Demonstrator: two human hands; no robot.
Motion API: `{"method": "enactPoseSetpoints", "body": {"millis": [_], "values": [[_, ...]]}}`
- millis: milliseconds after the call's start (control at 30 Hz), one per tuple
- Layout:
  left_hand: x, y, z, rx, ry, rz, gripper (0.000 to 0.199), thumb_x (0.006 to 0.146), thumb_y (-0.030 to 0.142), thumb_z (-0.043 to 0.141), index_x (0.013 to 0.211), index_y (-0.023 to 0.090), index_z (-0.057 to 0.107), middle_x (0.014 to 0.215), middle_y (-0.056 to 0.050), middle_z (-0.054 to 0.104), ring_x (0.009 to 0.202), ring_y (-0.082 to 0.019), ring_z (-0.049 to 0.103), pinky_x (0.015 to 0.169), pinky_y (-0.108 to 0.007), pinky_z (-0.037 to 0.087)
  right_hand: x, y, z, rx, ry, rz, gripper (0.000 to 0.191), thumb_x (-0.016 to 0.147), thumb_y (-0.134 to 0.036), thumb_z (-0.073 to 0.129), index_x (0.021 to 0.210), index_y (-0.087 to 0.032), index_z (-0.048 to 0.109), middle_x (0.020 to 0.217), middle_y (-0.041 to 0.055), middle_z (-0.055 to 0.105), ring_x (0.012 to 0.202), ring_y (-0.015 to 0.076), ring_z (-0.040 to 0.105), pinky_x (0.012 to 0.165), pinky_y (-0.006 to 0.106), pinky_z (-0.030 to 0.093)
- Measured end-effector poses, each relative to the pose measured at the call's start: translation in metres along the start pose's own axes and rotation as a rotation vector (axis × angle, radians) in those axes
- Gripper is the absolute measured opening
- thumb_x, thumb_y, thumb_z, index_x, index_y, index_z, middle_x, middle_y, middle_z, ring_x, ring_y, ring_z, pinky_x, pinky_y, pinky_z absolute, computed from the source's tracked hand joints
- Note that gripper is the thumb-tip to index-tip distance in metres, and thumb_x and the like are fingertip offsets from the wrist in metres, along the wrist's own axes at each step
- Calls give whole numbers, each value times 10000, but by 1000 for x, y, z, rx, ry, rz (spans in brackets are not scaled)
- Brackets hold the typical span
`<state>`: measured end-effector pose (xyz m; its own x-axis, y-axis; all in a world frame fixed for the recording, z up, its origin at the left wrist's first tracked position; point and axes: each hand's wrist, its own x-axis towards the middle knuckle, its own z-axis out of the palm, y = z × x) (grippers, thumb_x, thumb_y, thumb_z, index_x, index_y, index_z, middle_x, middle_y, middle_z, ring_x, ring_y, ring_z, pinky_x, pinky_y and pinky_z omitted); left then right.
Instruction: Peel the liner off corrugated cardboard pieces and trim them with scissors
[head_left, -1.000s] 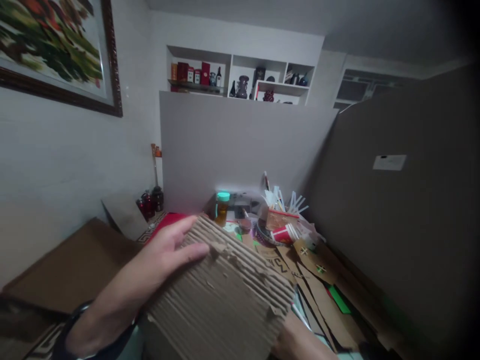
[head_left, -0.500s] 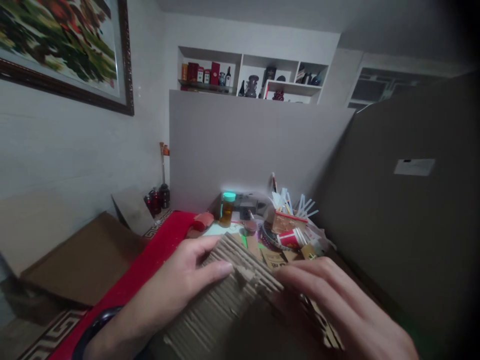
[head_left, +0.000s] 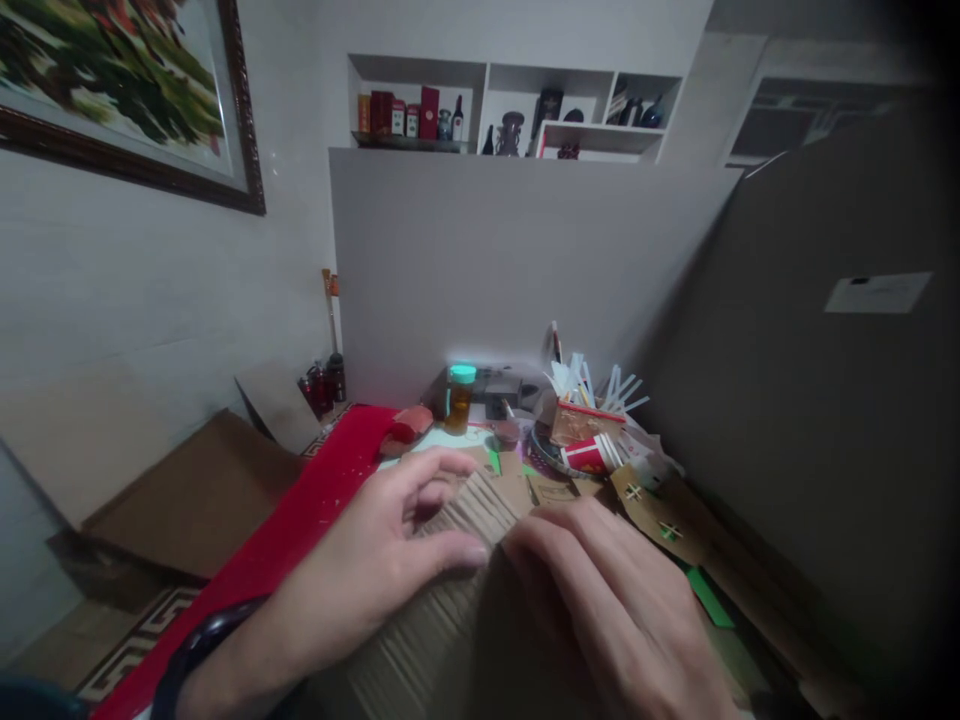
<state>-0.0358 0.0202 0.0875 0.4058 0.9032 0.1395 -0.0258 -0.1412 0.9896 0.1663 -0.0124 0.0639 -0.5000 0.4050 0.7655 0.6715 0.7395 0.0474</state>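
Note:
A piece of corrugated cardboard (head_left: pixel 465 520) with its ribbed layer showing lies low in front of me. My left hand (head_left: pixel 375 560) grips its left edge, thumb on top and fingers curled around the far side. A dark band is on that wrist. My right hand (head_left: pixel 607 610) lies flat on the cardboard's right part, fingers spread and pressing on it, covering much of the sheet.
Beyond the hands stand a jar with a green lid (head_left: pixel 460 396), a red paper cup (head_left: pixel 589 455), white sticks (head_left: pixel 600 385) and brown cut-outs (head_left: pixel 660 515). A red cloth (head_left: pixel 315 490) runs on the left beside a cardboard box (head_left: pixel 195 495). Tall boards wall the back and right.
The cardboard has come down and lies lower and flatter. My right hand came up from below and now rests on top of it. The view shifted downward.

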Motion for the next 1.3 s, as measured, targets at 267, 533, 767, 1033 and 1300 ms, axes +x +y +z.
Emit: {"method": "enactPoseSetpoints", "body": {"millis": [267, 533, 767, 1033, 1300], "values": [[-2, 3, 3, 27, -16, -55, 423, 742, 128, 766, 1107, 243, 587, 772, 91, 684, 797, -119, 627, 721, -235, 431, -3, -1, 7, 73, 58, 117, 140, 947, -43, 577, 995, -173, 599, 856, 25, 599, 727, 115, 563, 680, 249, 405], [-7, 6, -1, 5, -55, -146, 436, 755, 141, 779, 1124, 258, 579, 787, 84, 692, 811, -129, 644, 735, -243, 460, 0, 19, -7, -72, 146, 140, 107, 970, -72, 545, 1012, -149, 605, 917, 46, 653, 800, 108, 633, 755, 198, 467], [-4, 0, -10, 44, 6, 23, 202, 809, 230, 784, 931, 218, 624, 890, 54, 695, 830, -108, 619, 727, -201, 448, -15, 36, -44, -13, -160, 190, 125, 986, -162, 476, 927, -215, 573, 857, 21, 610, 656, 109, 615, 561, 211, 477], [-8, 3, -10, 95, 13, 98, 143, 874, 282, 726, 867, 240, 590, 831, 79, 602, 814, -93, 577, 705, -168, 428, -12, 20, -44, -11, -147, 93, 60, 954, -196, 568, 996, -221, 604, 760, -11, 625, 565, 108, 604, 482, 206, 448], [-8, 1, -6, 99, 41, 46, 157, 872, 302, 715, 966, 244, 603, 881, 49, 662, 867, -122, 636, 756, -189, 468, 0, -1, -18, 42, -88, 75, 132, 983, -165, 552, 1082, -197, 634, 977, 43, 625, 814, 164, 557, 708, 293, 455]]}}
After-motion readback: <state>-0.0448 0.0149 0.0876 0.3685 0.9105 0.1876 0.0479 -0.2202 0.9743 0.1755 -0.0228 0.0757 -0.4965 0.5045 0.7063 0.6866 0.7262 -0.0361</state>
